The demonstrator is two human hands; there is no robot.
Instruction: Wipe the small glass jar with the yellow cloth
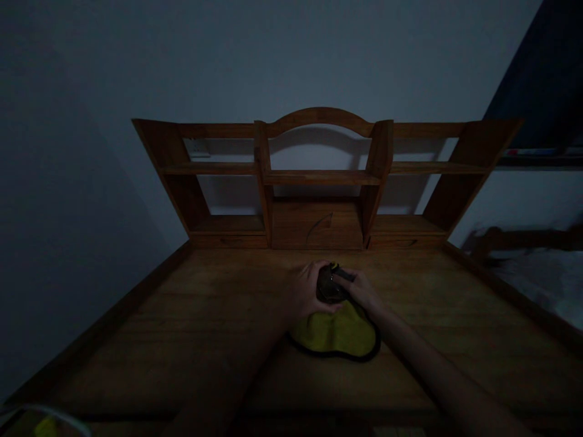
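Near the middle of the wooden desk, my left hand (304, 294) curls around the side of a dark, shiny round object (328, 286), perhaps a glass or a small jar. My right hand (362, 290) is closed at its right side, its fingers on a dark grey piece (345, 275) with a bit of yellow at its tip. Dim light hides what that piece is. Below both hands a yellow cloth (339, 334) with a black border lies spread on the desk, partly under the left hand.
A wooden shelf unit (322, 177) with open compartments and small drawers stands along the back of the desk (218, 303). A thin dark line, perhaps a cord, crosses its middle panel. Raised edges run along both sides. Something yellow (45, 426) shows at the lower left corner.
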